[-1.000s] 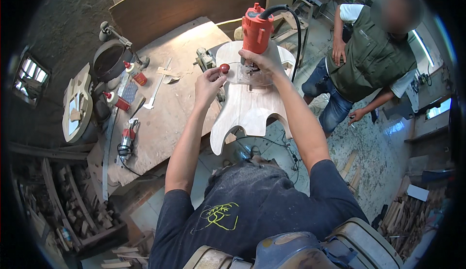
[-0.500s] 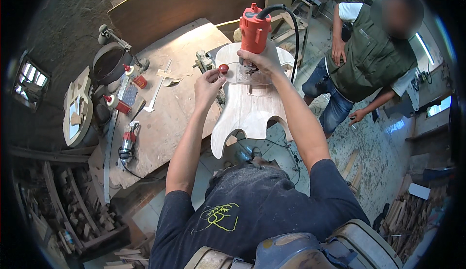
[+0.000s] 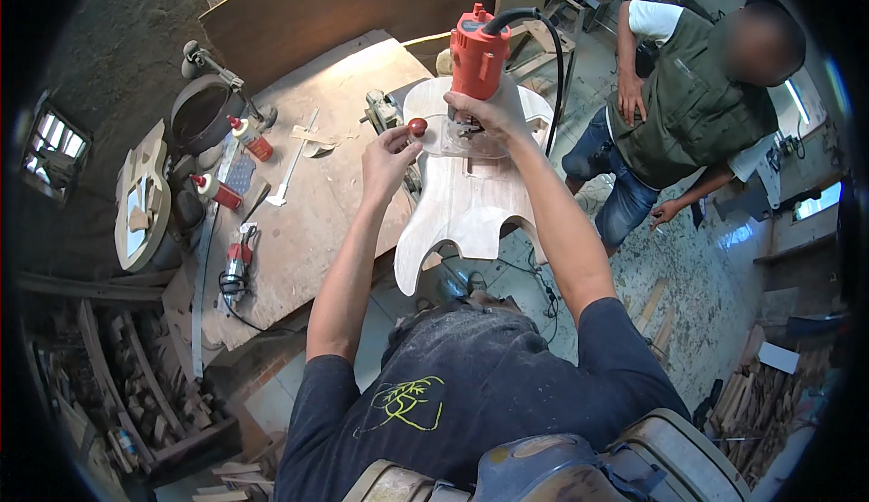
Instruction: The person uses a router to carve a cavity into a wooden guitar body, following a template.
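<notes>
A red trim router (image 3: 479, 54) with a black cord stands upright on a pale wooden guitar body (image 3: 453, 208). My right hand (image 3: 496, 114) is wrapped round the router's lower housing. Under it, a clear plastic base (image 3: 444, 137) reaches left across the wood and carries a round red knob (image 3: 417, 127). At that knob, the fingers and thumb of my left hand (image 3: 387, 160) are closed, holding it from the left. A rectangular pocket (image 3: 480, 167) is cut in the wood just on my side of the base. The cutting bit is not clearly visible.
A vise (image 3: 380, 111) sits at the workbench (image 3: 335, 199) edge beside the guitar body. Leftward lie two glue bottles (image 3: 251, 139), a caliper (image 3: 291, 165) and a corded power tool (image 3: 237, 267). Another guitar body (image 3: 143, 199) stands far left. A person (image 3: 692, 95) stands at right.
Both my hands keep their hold on the router and knob, which have barely moved. The person at right has shifted slightly to the right.
</notes>
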Tool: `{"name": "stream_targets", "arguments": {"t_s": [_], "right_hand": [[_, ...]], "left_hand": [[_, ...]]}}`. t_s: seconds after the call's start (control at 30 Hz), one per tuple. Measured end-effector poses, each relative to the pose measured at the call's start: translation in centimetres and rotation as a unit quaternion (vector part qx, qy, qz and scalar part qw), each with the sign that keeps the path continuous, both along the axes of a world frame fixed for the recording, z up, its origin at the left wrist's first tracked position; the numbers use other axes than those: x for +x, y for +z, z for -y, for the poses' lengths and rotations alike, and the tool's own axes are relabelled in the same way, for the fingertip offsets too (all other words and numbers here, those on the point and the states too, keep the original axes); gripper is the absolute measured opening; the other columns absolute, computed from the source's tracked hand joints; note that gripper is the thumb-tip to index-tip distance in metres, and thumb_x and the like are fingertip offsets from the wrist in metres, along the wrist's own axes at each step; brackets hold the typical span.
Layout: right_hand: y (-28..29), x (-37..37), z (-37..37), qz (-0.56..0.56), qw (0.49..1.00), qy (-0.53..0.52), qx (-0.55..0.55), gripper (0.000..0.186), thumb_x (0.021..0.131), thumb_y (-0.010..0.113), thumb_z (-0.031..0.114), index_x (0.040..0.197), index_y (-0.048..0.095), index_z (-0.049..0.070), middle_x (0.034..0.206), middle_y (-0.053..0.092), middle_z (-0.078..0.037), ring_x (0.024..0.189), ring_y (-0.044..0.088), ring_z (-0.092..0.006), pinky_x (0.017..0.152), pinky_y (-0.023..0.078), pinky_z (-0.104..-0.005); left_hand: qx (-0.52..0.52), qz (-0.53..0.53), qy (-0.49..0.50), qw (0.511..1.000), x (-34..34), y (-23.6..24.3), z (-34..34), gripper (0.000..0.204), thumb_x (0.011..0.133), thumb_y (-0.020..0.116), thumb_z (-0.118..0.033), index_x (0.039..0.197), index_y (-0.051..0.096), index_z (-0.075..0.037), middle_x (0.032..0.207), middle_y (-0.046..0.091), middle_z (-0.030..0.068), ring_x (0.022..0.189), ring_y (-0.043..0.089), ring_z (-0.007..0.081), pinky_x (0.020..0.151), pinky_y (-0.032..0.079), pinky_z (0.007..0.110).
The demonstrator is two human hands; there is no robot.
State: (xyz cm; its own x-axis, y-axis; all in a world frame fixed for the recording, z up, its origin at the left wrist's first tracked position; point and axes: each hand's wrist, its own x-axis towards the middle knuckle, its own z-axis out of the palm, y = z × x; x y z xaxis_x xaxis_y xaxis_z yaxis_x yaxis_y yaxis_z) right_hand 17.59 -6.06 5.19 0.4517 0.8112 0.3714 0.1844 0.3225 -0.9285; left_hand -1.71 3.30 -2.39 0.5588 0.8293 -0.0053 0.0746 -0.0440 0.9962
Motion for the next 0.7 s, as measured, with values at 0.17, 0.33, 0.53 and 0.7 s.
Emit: {"name": "stream_targets", "arguments": {"t_s": [0.17,0.33,0.53,0.7], "right_hand": [[0.34,-0.44,0.12,0.005,1.0,0.001,0.0,0.045,0.076,0.09,0.02,0.107,0.065,0.0,0.089,0.067,-0.004,0.068,0.065,-0.0115,0.059,0.054,-0.0263],[0.41,-0.41,0.3,0.002,1.0,0.003,-0.005,0.045,0.076,0.09,0.021,0.107,0.065,0.0,0.089,0.067,-0.004,0.068,0.065,-0.0117,0.059,0.054,-0.0262],[0.45,-0.37,0.48,0.021,0.999,-0.018,-0.044,0.063,0.073,0.089,0.016,0.128,0.063,0.001,0.094,0.068,-0.004,0.077,0.067,-0.0108,0.065,0.055,-0.027],[0.18,-0.43,0.51,-0.016,0.999,0.001,-0.043,0.062,0.072,0.091,0.02,0.124,0.063,0.001,0.095,0.068,-0.005,0.078,0.067,-0.0114,0.066,0.056,-0.0277]], "left_hand": [[-0.008,0.007,-0.008,1.0,-0.21,-0.11,-0.01,0.044,0.089,0.076,-0.005,0.13,0.064,0.006,0.119,0.074,0.0177,0.101,0.073,0.0163,0.083,0.06,0.028],[-0.006,0.008,-0.01,1.0,-0.28,-0.24,0.01,0.044,0.089,0.076,-0.005,0.13,0.064,0.007,0.118,0.075,0.0176,0.1,0.073,0.0166,0.083,0.06,0.029],[-0.009,0.008,-0.013,1.0,-0.5,0.12,0.25,0.044,0.089,0.075,-0.004,0.131,0.063,0.007,0.118,0.075,0.0175,0.099,0.073,0.0168,0.082,0.061,0.029],[-0.014,0.018,-0.015,1.0,-0.71,0.21,0.5,0.044,0.089,0.075,-0.003,0.13,0.064,0.007,0.118,0.075,0.0176,0.099,0.073,0.0168,0.083,0.061,0.029]]}}
